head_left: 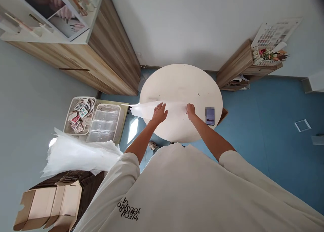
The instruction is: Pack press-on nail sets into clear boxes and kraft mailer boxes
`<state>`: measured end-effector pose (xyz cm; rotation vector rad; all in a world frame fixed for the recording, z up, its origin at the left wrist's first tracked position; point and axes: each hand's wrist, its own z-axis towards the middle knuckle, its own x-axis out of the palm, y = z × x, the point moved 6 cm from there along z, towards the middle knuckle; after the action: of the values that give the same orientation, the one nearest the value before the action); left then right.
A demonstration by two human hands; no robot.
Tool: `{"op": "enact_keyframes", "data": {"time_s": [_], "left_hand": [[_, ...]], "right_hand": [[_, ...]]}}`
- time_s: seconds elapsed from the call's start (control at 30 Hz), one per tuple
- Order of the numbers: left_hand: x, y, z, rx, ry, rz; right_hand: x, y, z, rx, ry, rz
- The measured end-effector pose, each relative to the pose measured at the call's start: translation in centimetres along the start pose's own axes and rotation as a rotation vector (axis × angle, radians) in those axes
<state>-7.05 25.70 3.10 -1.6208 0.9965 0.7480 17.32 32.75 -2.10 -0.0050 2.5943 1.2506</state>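
Observation:
A thin white sheet [144,109] lies across the near left part of a round white table [182,80], its left end hanging past the rim. My left hand [159,112] rests flat on the sheet with fingers spread. My right hand [191,110] presses on the sheet's right end, fingers curled down; whether it pinches the sheet I cannot make out. A dark phone [210,116] lies on the table just right of my right hand.
Left of the table stand two plastic baskets [76,105], one with small packets, one with clear trays [102,122]. A stack of white sheets [78,154] lies over cardboard boxes [48,205] at lower left. Wooden cabinets [111,56] flank the table against the wall.

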Motion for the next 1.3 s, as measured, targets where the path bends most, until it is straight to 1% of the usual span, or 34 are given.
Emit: {"op": "enact_keyframes", "data": {"time_s": [0.1,0.2,0.3,0.4,0.47,0.53,0.57,0.6,0.63,0.67,0.73,0.77,0.8,0.87,0.9,0.97,1.03,1.13,1.23,1.3], "left_hand": [[1.8,-2.1,1.1,-0.007,0.047,0.012],[3.5,-3.3,1.7,-0.024,0.101,0.017],[4.9,-3.9,1.9,-0.044,0.153,0.019],[6.3,-3.6,1.6,-0.073,0.206,0.015],[7.1,-3.0,1.2,-0.098,0.242,0.007],[7.9,-2.3,0.8,-0.122,0.27,-0.001],[8.2,-1.9,0.5,-0.133,0.277,-0.004],[8.6,-1.5,0.3,-0.143,0.283,-0.007],[8.9,-1.1,0.1,-0.153,0.288,-0.01],[9.2,-0.7,-0.1,-0.164,0.291,-0.014],[9.7,0.1,-0.4,-0.184,0.299,-0.025],[9.9,0.4,-0.6,-0.194,0.3,-0.031],[10.1,0.7,-0.8,-0.202,0.3,-0.036],[10.3,1.2,-1.0,-0.208,0.29,-0.045],[10.3,1.3,-1.1,-0.208,0.282,-0.049],[10.2,1.5,-1.2,-0.198,0.267,-0.056],[10.2,1.7,-1.1,-0.184,0.262,-0.059],[10.0,1.6,-0.8,-0.164,0.267,-0.063],[9.9,1.4,-0.2,-0.146,0.278,-0.066],[9.8,1.3,0.2,-0.137,0.29,-0.068]], "right_hand": [[-2.9,-1.1,2.1,-0.007,-0.046,-0.053],[-4.9,-2.4,3.8,-0.027,-0.055,-0.116],[-6.1,-3.6,4.8,-0.046,-0.029,-0.211],[-6.7,-4.2,5.1,-0.078,-0.031,-0.34],[-6.7,-3.7,4.7,-0.177,-0.079,-0.447],[-5.8,-2.2,3.9,-0.383,-0.113,-0.621],[-4.9,-1.4,3.3,-0.51,-0.099,-0.724],[-3.6,-0.6,2.7,-0.626,-0.056,-0.809],[-2.2,-0.1,2.2,-0.717,0.009,-0.88],[-0.6,0.2,1.7,-0.788,0.104,-0.949],[2.8,0.2,1.1,-0.884,0.322,-1.065],[4.4,0.0,0.9,-0.909,0.431,-1.114],[5.8,-0.5,0.7,-0.917,0.527,-1.155],[8.0,-1.6,0.7,-0.916,0.676,-1.212],[8.8,-2.2,0.9,-0.893,0.717,-1.238],[9.5,-3.3,1.5,-0.824,0.747,-1.28],[9.5,-4.0,2.1,-0.754,0.734,-1.3],[8.6,-4.2,3.0,-0.7,0.684,-1.301],[7.2,-4.0,4.3,-0.621,0.585,-1.286],[6.1,-3.8,5.4,-0.551,0.497,-1.248]]}}
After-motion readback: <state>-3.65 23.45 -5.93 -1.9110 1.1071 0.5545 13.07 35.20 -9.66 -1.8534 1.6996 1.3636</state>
